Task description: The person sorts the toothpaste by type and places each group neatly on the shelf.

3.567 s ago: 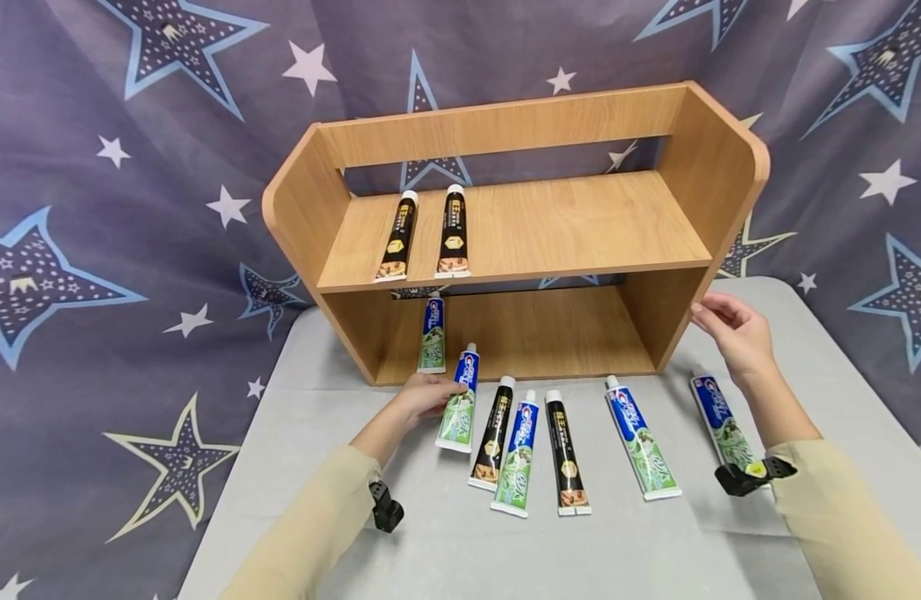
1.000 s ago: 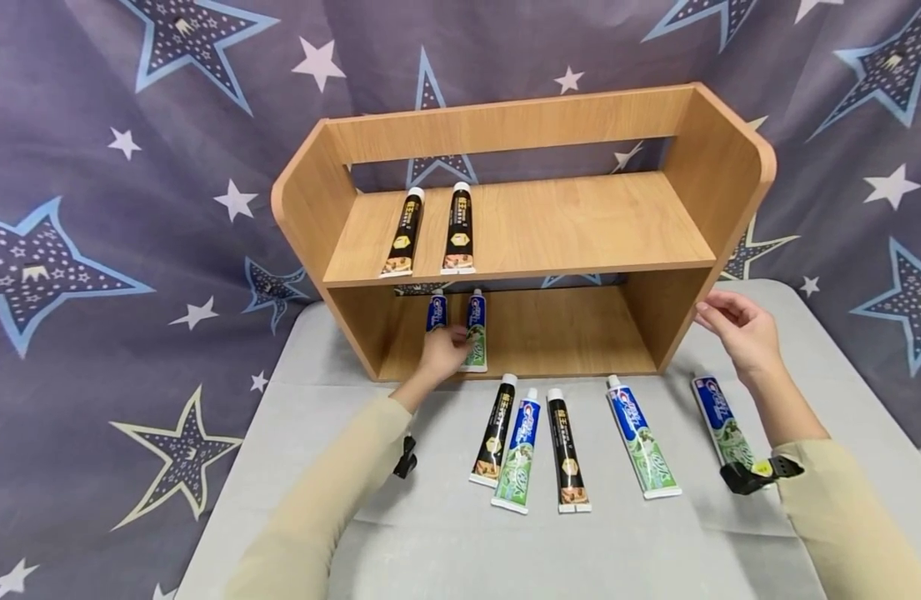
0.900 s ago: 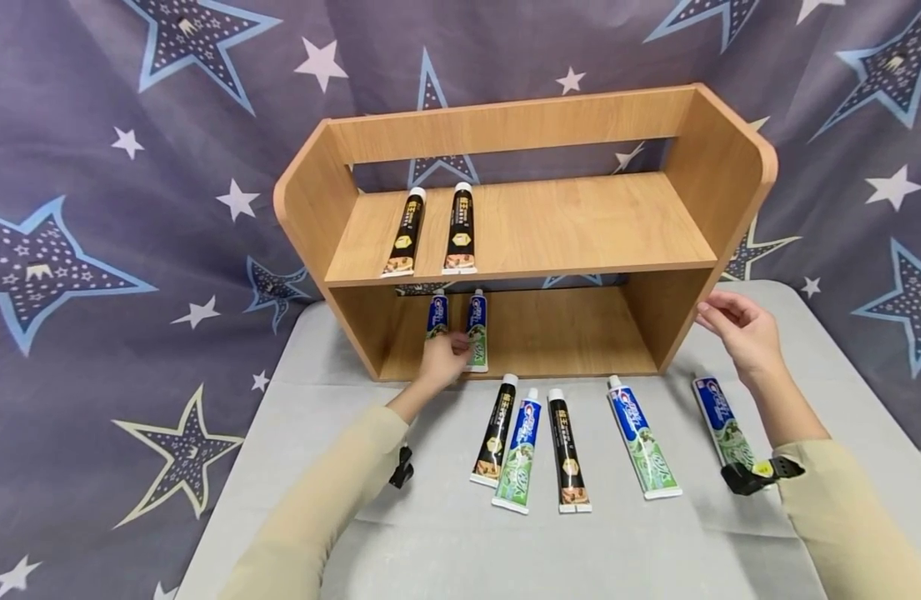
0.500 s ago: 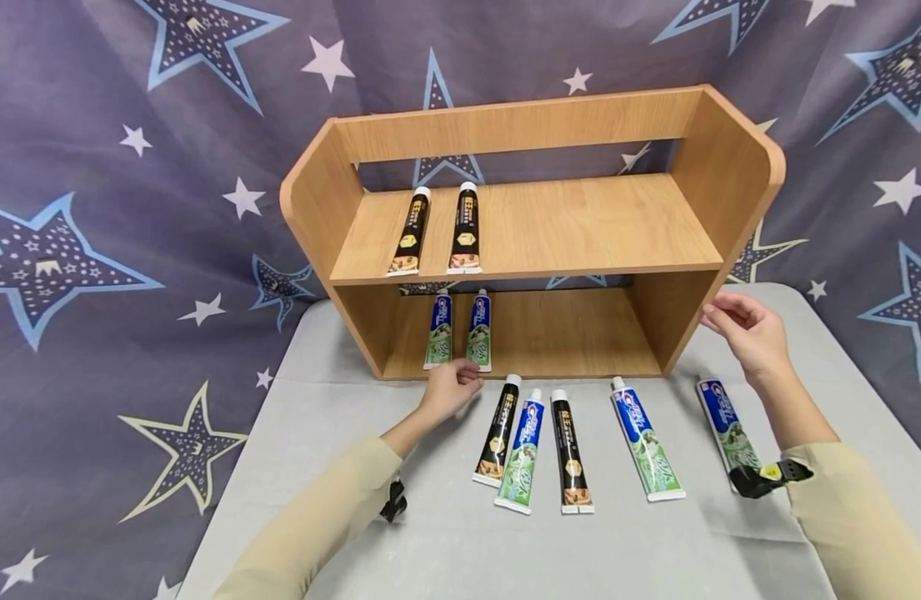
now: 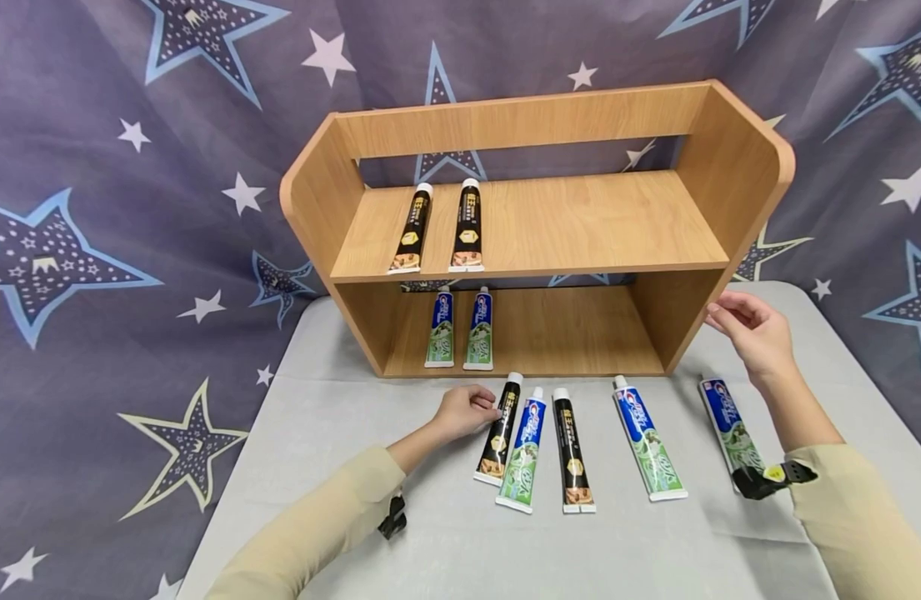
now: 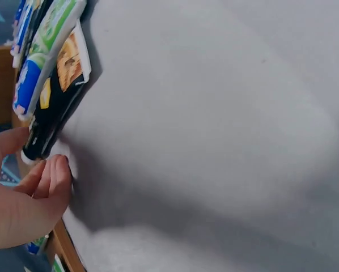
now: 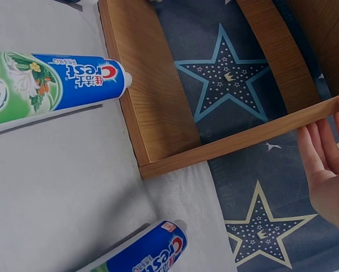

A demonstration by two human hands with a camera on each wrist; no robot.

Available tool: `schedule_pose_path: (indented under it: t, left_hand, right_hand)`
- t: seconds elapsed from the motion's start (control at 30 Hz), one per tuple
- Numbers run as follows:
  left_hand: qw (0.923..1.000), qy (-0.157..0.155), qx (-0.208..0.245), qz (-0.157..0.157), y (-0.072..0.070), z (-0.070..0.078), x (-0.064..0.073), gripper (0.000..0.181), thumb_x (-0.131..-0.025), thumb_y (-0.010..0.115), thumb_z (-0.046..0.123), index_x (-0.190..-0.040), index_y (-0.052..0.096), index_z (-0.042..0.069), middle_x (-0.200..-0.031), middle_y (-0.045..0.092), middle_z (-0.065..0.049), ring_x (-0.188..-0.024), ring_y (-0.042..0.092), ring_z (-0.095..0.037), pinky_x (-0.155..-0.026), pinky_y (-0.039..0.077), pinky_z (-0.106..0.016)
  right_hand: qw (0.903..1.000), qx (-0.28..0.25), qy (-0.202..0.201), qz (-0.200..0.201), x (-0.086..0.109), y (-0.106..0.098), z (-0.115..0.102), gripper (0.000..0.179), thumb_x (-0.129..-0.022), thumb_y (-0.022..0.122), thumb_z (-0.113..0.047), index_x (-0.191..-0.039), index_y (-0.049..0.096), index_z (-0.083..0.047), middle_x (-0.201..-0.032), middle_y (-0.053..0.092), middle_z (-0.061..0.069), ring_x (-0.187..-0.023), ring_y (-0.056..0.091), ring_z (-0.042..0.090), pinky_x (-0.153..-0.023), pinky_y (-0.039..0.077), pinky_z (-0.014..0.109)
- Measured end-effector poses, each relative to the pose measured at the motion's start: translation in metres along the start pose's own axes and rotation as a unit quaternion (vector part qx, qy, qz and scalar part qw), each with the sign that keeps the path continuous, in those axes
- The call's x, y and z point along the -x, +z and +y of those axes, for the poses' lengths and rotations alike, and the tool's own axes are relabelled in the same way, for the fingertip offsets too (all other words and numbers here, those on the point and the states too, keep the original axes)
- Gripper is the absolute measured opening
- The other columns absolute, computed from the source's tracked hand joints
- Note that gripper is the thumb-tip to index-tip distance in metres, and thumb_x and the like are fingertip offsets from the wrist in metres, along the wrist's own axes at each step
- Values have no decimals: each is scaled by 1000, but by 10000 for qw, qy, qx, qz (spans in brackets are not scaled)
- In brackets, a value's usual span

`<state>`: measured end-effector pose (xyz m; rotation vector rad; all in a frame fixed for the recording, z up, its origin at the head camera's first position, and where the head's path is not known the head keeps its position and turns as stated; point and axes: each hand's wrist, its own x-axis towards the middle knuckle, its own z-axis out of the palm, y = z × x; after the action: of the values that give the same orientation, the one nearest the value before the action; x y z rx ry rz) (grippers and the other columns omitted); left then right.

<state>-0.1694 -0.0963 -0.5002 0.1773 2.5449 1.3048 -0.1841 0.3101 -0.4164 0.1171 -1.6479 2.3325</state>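
Note:
My left hand [image 5: 463, 414] reaches over the table to a black toothpaste tube [image 5: 499, 442]. In the left wrist view its thumb and fingers [image 6: 59, 175] stand on either side of that tube's white cap end, not closed on it. A blue-and-green toothpaste tube [image 5: 523, 458] overlaps the black one. At the wooden shelf [image 5: 565, 275] my right hand [image 5: 756, 337] grips the edge of the right side panel, fingers on the outer face in the right wrist view. Two black tubes [image 5: 468, 225] lie on the upper board and two blue-and-green tubes [image 5: 479, 333] on the lower one.
Farther right on the grey-white table [image 5: 430, 542] lie another black tube [image 5: 573, 458], a blue-and-green tube [image 5: 649, 442] and one more blue-and-green tube [image 5: 728, 421] beside my right forearm. A star-patterned curtain [image 5: 190, 350] hangs behind the shelf.
My left hand set a blue-and-green tube on the lower board, let go, and came back toward the front right to the black tube. The right hand stayed at the side panel.

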Motion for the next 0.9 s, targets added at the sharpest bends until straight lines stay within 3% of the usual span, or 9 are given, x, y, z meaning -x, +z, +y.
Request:
schedule_pose_path:
  t: [0.23, 0.57, 0.77, 0.9]
  left_hand:
    - [9984, -519, 90, -201, 6, 5, -3, 34, -74, 81, 18, -98, 67, -1, -83, 65, -7, -71, 55, -11, -61, 48, -17]
    - [9989, -341, -309, -89, 16, 16, 1, 31, -71, 82, 14, -90, 63, -2, -75, 66, -9, -61, 53, -9, -53, 45, -15]
    - [9964, -513, -676, -97, 21, 29, 5, 28, -74, 81, 15, -87, 62, -1, -75, 68, -11, -60, 56, -11, -52, 45, -16]
    - [9955, -649, -692, -45, 22, 31, 5, 27, -73, 81, 14, -84, 62, 0, -72, 66, -9, -60, 55, -11, -52, 43, -16]
  right_hand:
    - [9999, 106, -10, 84, 2, 0, -1, 25, -85, 60, 13, -88, 70, -9, -80, 71, -4, -74, 68, 4, -68, 59, 16]
    - [9999, 146, -22, 84, 3, -1, -1, 25, -85, 60, 13, -89, 70, -10, -80, 71, -5, -74, 68, 3, -69, 59, 16]
    - [10000, 35, -32, 35, 2, 0, 0, 26, -85, 60, 14, -89, 70, -10, -81, 71, -4, -74, 69, 3, -70, 59, 16]
    - [10000, -4, -58, 3, 1, 0, 1, 27, -85, 59, 15, -89, 70, -9, -80, 71, -4, -74, 69, 4, -70, 59, 16]
